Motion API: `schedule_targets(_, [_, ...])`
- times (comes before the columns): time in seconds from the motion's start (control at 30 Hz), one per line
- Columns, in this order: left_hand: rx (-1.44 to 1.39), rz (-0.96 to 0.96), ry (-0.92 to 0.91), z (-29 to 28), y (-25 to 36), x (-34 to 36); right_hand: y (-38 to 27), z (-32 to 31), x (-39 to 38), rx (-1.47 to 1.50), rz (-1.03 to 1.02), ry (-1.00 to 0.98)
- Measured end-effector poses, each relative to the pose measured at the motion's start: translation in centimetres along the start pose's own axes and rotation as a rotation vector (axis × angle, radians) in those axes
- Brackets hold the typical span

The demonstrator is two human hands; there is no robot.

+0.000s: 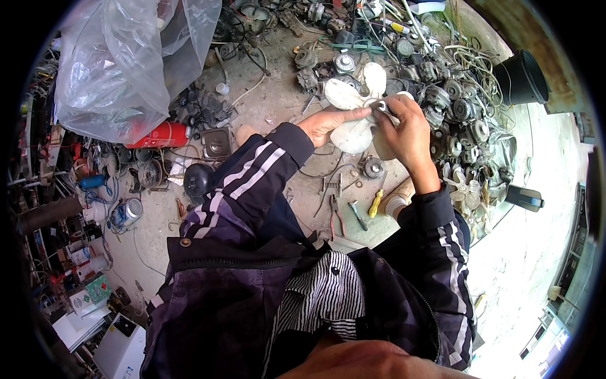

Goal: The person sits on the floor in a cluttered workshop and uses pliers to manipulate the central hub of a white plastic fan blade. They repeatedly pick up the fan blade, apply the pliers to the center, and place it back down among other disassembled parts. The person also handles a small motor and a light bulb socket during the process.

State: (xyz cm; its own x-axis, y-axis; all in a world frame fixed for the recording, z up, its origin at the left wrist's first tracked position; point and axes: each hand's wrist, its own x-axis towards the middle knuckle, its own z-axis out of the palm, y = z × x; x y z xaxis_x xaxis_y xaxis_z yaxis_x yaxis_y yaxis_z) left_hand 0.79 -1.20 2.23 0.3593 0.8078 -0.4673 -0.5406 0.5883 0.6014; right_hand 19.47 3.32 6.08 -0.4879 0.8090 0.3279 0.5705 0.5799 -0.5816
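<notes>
A white plastic fan blade [351, 136] with several rounded petals is held up in front of me. My left hand [320, 125] grips it from the left, thumb stretched toward the hub. At the hub, my right hand [409, 134] pinches a small shiny metal piece [382, 107], whose kind I cannot make out; its fingers cover part of the blade. On the floor below lie a small motor [372, 167], red-handled pliers [337, 220], a blue-green handled tool [358, 216] and a yellow screwdriver [376, 204].
Used motors [464, 107] are heaped at the right, with more fan blades [465, 192] nearer me. A black bucket [522, 77] stands far right. At the left are a large clear plastic bag [113, 69], a red cylinder [163, 135] and a square metal tray [216, 144].
</notes>
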Motion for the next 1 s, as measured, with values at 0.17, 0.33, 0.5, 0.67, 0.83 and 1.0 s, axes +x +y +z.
schedule_targets(0.17, [-0.003,0.018,-0.028,0.1,0.1,-0.2,-0.6,-0.2,0.0,-0.024,0.123,-0.01])
schedule_targets(0.33, [-0.028,-0.009,-0.02,0.0,0.0,0.0,0.1,0.1,0.0,0.084,0.006,0.0])
schedule_targets(0.5, [-0.014,0.017,-0.021,-0.1,0.1,-0.1,-0.8,-0.2,0.1,0.045,0.117,0.008])
schedule_targets(0.67, [-0.026,0.019,-0.019,0.3,0.2,-0.3,0.3,0.0,0.1,0.092,0.024,-0.014])
schedule_targets(0.83, [-0.02,0.014,-0.034,0.2,0.3,-0.3,-0.5,-0.2,0.1,0.049,0.105,0.011])
schedule_targets(1.0, [-0.011,0.022,-0.027,0.2,0.2,-0.2,0.2,0.1,0.2,0.102,0.092,-0.033])
